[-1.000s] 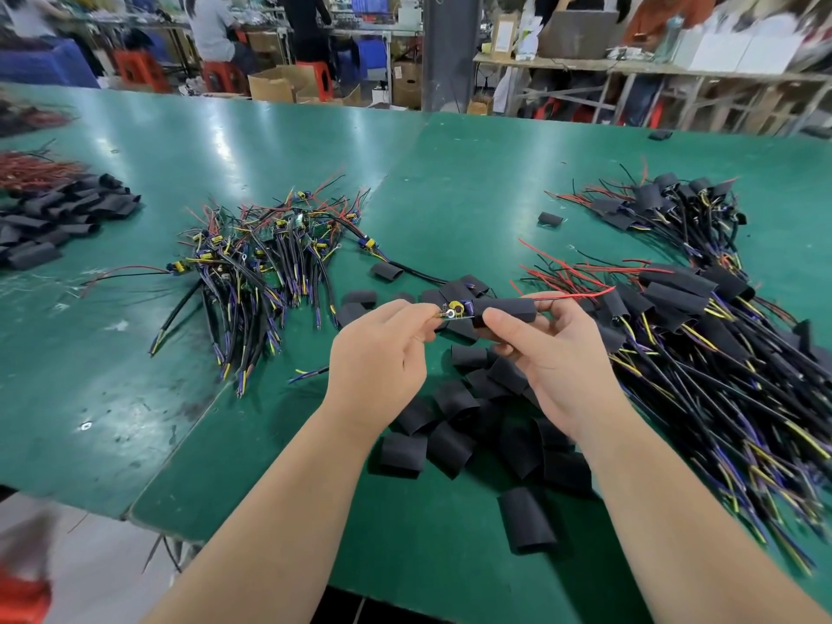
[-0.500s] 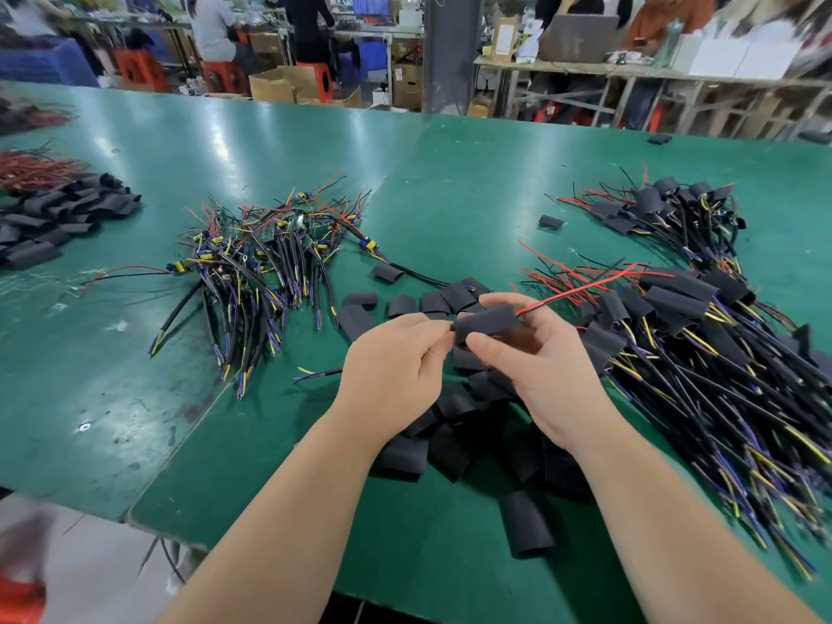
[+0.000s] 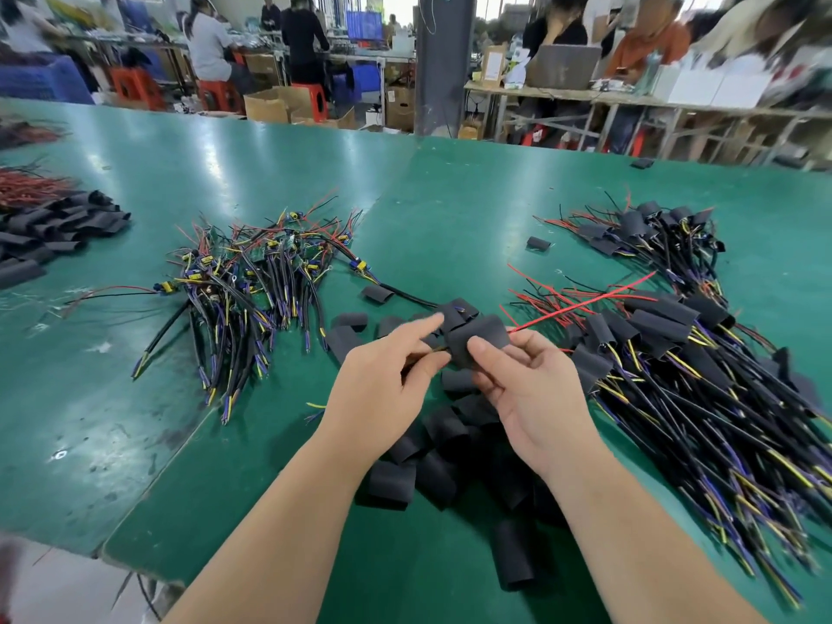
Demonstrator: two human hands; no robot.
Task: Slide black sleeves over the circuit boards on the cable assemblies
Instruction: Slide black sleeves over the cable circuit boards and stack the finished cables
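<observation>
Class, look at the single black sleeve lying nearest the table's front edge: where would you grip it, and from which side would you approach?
Probably pinch the lone sleeve across its width, near the middle, coming straight down from above. It lies flattened on the green table at the near fringe of the pile, so both long edges are exposed.

The table top (image 3: pixel 450 209) is a smooth green mat, glossy enough to mirror the ceiling lights, with dull scuffs and stains towards its front edge. The black sleeves (image 3: pixel 391 481) look matt and soft, perhaps thin rubbery plastic, while the wires (image 3: pixel 243 308) wear smooth, faintly shiny plastic insulation. The boxes (image 3: pixel 265 108) behind are plain brown cardboard.
</observation>
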